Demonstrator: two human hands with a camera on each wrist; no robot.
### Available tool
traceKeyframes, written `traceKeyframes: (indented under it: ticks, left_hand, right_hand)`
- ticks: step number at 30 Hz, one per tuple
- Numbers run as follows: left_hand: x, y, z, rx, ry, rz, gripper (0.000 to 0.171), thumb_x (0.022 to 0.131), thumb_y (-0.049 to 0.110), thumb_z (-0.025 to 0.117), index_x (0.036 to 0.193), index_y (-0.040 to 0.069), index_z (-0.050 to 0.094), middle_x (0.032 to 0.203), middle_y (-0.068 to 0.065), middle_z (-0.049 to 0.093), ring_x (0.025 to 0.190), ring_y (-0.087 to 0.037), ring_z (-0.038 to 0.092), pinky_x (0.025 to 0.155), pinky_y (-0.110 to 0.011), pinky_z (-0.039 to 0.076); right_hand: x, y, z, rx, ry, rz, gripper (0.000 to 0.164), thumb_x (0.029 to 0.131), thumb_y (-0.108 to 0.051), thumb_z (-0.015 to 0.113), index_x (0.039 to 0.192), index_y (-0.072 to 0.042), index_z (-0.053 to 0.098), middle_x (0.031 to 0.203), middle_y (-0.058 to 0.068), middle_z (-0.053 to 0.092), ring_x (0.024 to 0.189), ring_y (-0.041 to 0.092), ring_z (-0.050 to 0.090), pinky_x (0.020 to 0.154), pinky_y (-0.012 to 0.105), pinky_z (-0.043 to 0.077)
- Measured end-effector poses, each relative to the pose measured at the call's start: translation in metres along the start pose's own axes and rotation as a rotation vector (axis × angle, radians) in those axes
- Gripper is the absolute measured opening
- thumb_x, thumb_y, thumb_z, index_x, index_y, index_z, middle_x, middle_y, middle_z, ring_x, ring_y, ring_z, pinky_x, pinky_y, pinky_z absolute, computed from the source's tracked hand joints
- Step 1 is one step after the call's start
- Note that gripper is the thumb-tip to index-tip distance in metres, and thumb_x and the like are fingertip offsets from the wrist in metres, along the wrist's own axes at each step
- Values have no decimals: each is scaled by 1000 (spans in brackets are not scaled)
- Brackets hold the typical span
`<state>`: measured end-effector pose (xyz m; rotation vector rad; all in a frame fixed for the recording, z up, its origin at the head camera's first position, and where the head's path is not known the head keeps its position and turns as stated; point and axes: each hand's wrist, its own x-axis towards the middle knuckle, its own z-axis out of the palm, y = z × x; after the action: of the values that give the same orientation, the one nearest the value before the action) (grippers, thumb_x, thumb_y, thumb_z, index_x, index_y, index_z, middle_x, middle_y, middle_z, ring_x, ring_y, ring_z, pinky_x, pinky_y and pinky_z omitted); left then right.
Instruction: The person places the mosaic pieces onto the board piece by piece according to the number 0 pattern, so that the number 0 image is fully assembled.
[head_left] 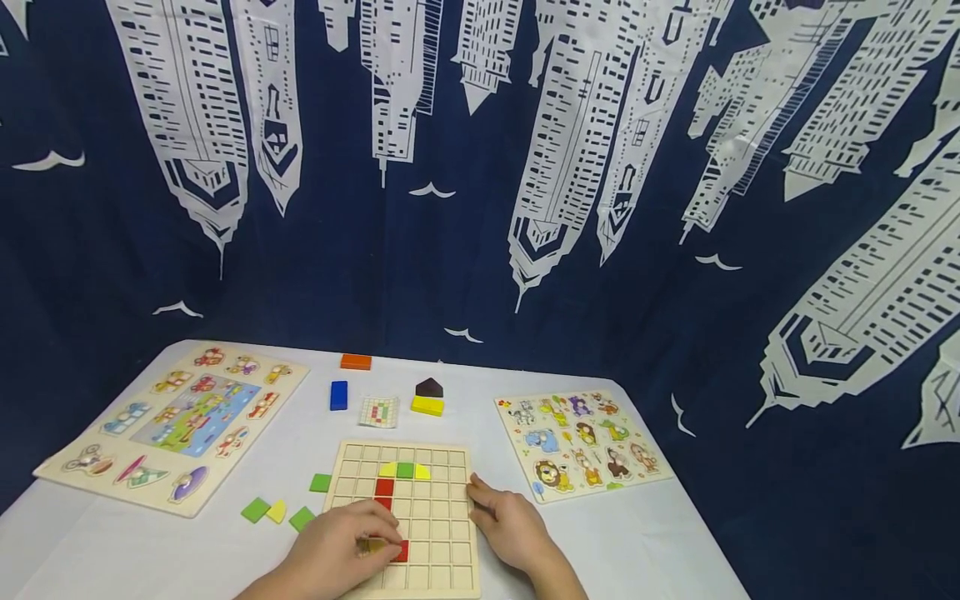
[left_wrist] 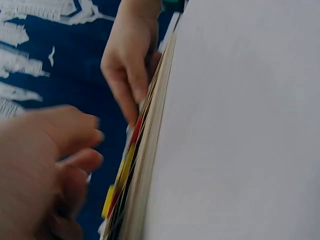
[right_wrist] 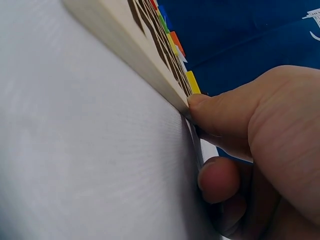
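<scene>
Head view: A person's two bare hands work at a wooden grid board (head_left: 441,531) lying on a white table (head_left: 645,550), nearest the wearer. The left hand (head_left: 341,546) comes in from the lower left, over the board's lower left part, back of the hand upward. Its fingers bend toward the thumb, and the tips overlap a red piece (head_left: 404,553) on the grid; whether they pinch it cannot be told. Higher on the board, a green square (head_left: 405,471) sits between two yellow pieces (head_left: 423,472), with more red (head_left: 385,487) below and to the left. The right hand (head_left: 513,533) comes from the lower right, forearm slanting inward, thumb and index finger reaching to the board's right edge. Loose green tiles (head_left: 256,509) lie left of the board.

Left wrist view: The left hand is close and blurred, its fingers bent and the thumb near them, beside the board, which appears edge-on. Beyond it, the right hand points down with thumb and index fairly straight against the board.

Right wrist view: The right thumb rests its tip on the board's edge. Another finger bends below it, and the hand looks relaxed rather than clenched.
</scene>
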<state>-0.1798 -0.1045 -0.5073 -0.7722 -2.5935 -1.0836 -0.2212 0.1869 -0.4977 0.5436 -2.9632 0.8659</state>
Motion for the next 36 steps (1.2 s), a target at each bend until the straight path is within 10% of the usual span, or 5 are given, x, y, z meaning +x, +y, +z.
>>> traceKeyframes:
  ticks: [4, 9, 14, 22, 36]
  left_hand:
    - [4, -17, -26, 57, 167, -248, 14, 90, 23, 78, 101, 33, 78, 109, 16, 73, 62, -1, 56, 52, -23, 45]
    - [4, -56, -56, 186, 131, -433, 32, 85, 19, 79, 116, 25, 76, 127, -6, 72, 99, -31, 72, 75, -44, 57]
    - [2, -77, -63, 179, 15, -414, 34, 83, 26, 84, 116, 23, 77, 127, -10, 73, 124, -41, 63, 94, -59, 52]
    - [2, -77, -63, 231, 93, -409, 27, 83, 37, 85, 108, 30, 79, 120, -4, 76, 117, -37, 68, 87, -54, 55]
    - [29, -13, -13, 94, 47, -251, 14, 80, 40, 87, 86, 46, 76, 97, 32, 69, 88, -1, 67, 74, -28, 52]
  right_hand:
    - [0, 0, 1, 9, 0, 0, 39, 97, -18, 68, 135, -10, 68, 148, 2, 57, 134, 28, 59, 109, 53, 45]
    - [-1, 1, 1, 5, 4, 5, 39, 97, -18, 69, 135, -10, 68, 148, 2, 57, 134, 28, 58, 109, 52, 45]
    - [-1, 1, 1, 0, 5, -5, 39, 97, -18, 69, 135, -10, 68, 148, 2, 58, 133, 28, 59, 109, 52, 45]
    - [-1, 2, 1, 15, 11, 1, 39, 96, -18, 69, 135, -10, 68, 148, 2, 58, 133, 28, 59, 109, 52, 45]
    - [-1, 2, 0, 12, 8, 6, 39, 96, -18, 69, 134, -8, 68, 147, 2, 59, 133, 28, 59, 108, 52, 46]
